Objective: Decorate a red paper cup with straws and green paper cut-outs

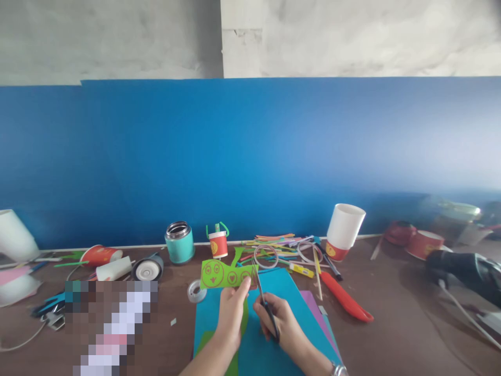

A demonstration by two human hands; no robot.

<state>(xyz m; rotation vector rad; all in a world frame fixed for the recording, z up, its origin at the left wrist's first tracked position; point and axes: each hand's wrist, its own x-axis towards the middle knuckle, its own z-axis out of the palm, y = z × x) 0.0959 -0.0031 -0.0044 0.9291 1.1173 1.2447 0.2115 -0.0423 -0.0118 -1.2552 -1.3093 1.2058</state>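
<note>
My left hand [232, 305] pinches a strip of green paper [213, 274] with drawn circles, hearts and a smiling face. In my right hand [279, 316] is a pair of scissors [270, 313], its blades at the right end of the strip. Whether the blades are parted cannot be made out. Under both hands lies a sheet of blue paper [282, 292], with more green paper [209, 342] on top and purple paper [313, 305] showing at the right edge.
Behind the papers are a teal jar [179, 245], a small decorated red cup [218, 244], coloured sticks [274, 243] and a stack of paper cups [346, 227]. A roll of tape [196, 291] lies left, a red tool-like object [346, 297] right. A dark cylindrical device [465, 271] sits far right.
</note>
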